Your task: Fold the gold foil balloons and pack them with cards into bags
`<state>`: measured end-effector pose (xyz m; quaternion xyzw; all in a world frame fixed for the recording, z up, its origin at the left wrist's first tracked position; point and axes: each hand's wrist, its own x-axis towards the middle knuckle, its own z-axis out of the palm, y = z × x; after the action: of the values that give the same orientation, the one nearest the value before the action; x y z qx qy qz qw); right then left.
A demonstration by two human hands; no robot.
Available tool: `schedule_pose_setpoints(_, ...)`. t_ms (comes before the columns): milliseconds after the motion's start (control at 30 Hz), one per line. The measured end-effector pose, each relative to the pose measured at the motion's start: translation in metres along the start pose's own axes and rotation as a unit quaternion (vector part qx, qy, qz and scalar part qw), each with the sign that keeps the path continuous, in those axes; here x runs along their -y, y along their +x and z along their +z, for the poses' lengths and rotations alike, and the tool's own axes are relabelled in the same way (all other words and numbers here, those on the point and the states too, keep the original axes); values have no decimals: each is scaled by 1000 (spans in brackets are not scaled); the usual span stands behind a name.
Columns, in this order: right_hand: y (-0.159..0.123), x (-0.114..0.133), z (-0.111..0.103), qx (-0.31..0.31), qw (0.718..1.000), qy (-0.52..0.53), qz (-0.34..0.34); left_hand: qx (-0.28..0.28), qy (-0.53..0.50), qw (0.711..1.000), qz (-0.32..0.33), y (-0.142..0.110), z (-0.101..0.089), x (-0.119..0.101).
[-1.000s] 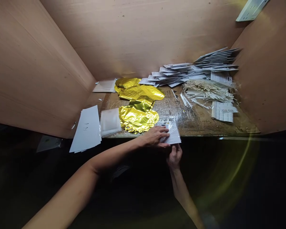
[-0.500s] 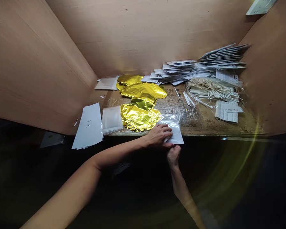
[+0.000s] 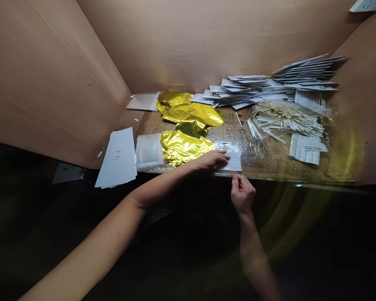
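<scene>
Head view, only view: one packet (image 3: 234,162), clear film over a flat printed card, lying at the front edge of the table (image 3: 263,161), just right of the gold foil (image 3: 188,146). Left hand (image 3: 215,160): fingers extended and loosely parted, resting over the packet's left part, not wrapped about it. Right hand (image 3: 243,192): fingers curled closed into a fist, thumb uppermost, just below the packet's front edge; a thin pale strip (image 3: 224,174) runs up to it, and whether the fist grips that strip cannot be told. Handling, as judged: packet light and thin, the card lending some stiffness, the film slick and apt to slide or crease; best held flat under spread fingertips, or pinched at the bare right corner, where film and card lie together. Foil: probably very light, soft, slippery, easily wrinkled. Also present: clear bags (image 3: 148,152), stacked left of the foil; white sheets (image 3: 117,159), left of those and overhanging the front edge; finished-looking packets (image 3: 244,90), heaped along the back; white sticks (image 3: 288,119), many, in torn-looking film at right; a folded leaflet (image 3: 303,154), nearer the front, bearing a small label (image 3: 316,147).
</scene>
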<state>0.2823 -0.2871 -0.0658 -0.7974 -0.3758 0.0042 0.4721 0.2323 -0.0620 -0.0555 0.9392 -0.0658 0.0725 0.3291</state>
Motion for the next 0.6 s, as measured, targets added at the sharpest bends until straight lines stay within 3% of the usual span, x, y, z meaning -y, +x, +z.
schedule_pose_setpoints(67,22,6,-3,75,989,-84,-97,4,-35,999,-4,6,-8,7)
schedule_pose_setpoints(133,37,11,-2,153,960,-168,-161,-5,-51,999,-14,8,-11,9)
schedule_pose_setpoints(267,43,15,-9,259,919,-203,-218,-27,-51,998,-23,8,-6,9)
schedule_pose_setpoints(367,44,15,-14,252,925,-158,-236,-23,-41,999,-11,10,-2,12)
schedule_pose_setpoints(500,52,16,1,222,929,-175,-239,-21,-47,998,21,13,-1,14)
schedule_pose_setpoints(600,54,10,2,220,956,-61,-186,-26,-51,998,17,13,-3,13)
